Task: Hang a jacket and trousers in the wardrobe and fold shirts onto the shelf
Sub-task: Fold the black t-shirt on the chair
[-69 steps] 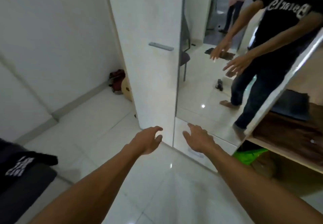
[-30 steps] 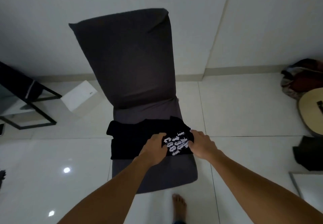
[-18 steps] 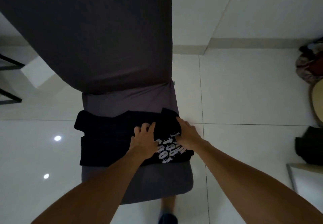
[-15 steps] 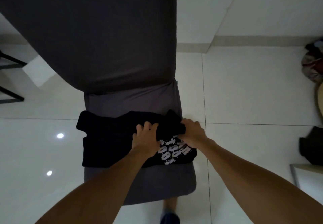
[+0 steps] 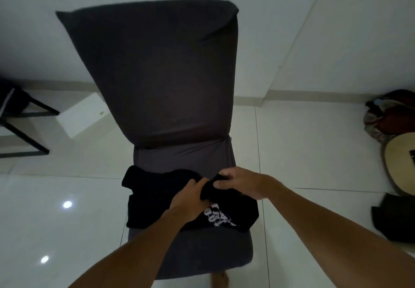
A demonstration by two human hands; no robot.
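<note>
A black shirt (image 5: 152, 200) with white lettering lies on the seat of a dark grey covered chair (image 5: 161, 81). My left hand (image 5: 190, 198) and my right hand (image 5: 240, 184) both grip a bunched fold of the shirt's upper right part, lifting it slightly off the seat. The white print shows just below my left hand. The rest of the shirt stays flat on the seat.
White tiled floor surrounds the chair. A black metal frame (image 5: 20, 128) and a white box (image 5: 83, 117) stand at the left. A guitar (image 5: 399, 164), a dark red bag (image 5: 390, 112) and a dark cloth (image 5: 395, 218) lie at the right. A bare foot (image 5: 219, 280) shows under the seat.
I turned from the wardrobe to the chair and both hands came down on the shirt. They closed on its fabric and have pulled a fold upward; the view has drawn back.
</note>
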